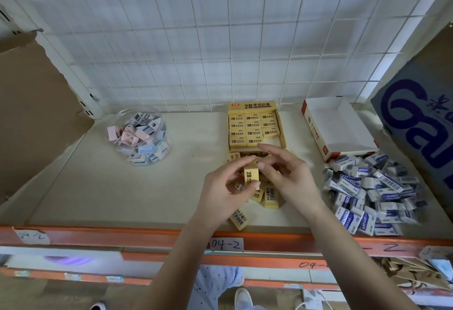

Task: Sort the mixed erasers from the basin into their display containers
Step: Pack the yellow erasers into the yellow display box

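1. The surface is a cream shelf board [122,187] with an orange front rail [98,233] bearing a handwritten paper label "04-2" [226,244]; behind it a white wire grid [196,40] stands against a white wall; a brown cardboard panel [36,113] leans at the far left.
2. One clear round jar [141,135] stands left of centre on the board; it holds pink, blue and grey erasers, too jumbled to count.
3. One yellow display box [253,125] sits at the back centre; eleven 2B erasers show in its top layer, three rows of three and a front row of two.
4. The left hand [228,187] pinches one yellow 2B eraser [251,175] upright between thumb and fingers, just in front of the box; the right hand [286,175] has its fingers curved and its thumb tip at the eraser's upper corner, and whether it grips cannot be told.
5. Loose yellow erasers [270,197] lie under the hands; at least five show, others are hidden.
6. One open white box with red trim [338,128] lies right of centre.
7. A heap of white-and-blue sleeved erasers [372,192] lies just in front of it, uncountable; one blue printed carton [421,125] stands at the far right.
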A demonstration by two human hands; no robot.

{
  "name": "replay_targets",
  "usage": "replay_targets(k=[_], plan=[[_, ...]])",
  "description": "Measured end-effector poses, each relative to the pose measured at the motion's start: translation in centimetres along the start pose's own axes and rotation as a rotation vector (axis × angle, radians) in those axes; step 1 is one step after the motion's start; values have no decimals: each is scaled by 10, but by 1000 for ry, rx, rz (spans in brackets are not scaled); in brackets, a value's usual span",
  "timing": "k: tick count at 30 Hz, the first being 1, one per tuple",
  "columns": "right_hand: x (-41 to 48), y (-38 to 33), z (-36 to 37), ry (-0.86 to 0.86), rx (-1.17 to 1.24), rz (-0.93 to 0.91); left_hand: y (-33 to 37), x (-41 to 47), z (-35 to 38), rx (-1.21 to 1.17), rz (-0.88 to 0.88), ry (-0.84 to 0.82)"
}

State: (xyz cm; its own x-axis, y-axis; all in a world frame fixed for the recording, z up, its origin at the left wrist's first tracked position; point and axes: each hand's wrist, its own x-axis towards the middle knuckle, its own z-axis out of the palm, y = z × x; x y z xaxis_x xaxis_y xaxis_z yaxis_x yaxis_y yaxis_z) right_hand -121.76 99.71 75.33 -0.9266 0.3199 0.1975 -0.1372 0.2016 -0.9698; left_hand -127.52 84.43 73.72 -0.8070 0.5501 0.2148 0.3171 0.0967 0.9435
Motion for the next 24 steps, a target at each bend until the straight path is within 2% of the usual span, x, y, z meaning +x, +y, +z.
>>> replay_targets(k=[3, 8, 10, 14, 18, 20, 22, 24], plan=[[-1, -1, 1, -31, 18, 10, 2, 0, -1, -34, 31, 64], [-2, 1, 5, -88, -42, -11, 4, 3, -6, -185, -84, 271], [-2, 1, 6, -96, -52, -13, 4, 3, -5, -165, -88, 261], [-1, 0, 3, -103, -1, 5, 6, 1, -4, -148, -51, 132], [1, 1, 0, -22, 53, 45, 6, 0, -1, -104, -68, 65], [2, 5, 1, 47, -30, 32, 7, 0, 1, -45, -39, 163], [2, 11, 0, 122, -226, -42, 5, 2, -1, 3, -49, 307], [3, 18, 0, 133, -444, -109, 0, 4, -6, 29, -103, 378]])
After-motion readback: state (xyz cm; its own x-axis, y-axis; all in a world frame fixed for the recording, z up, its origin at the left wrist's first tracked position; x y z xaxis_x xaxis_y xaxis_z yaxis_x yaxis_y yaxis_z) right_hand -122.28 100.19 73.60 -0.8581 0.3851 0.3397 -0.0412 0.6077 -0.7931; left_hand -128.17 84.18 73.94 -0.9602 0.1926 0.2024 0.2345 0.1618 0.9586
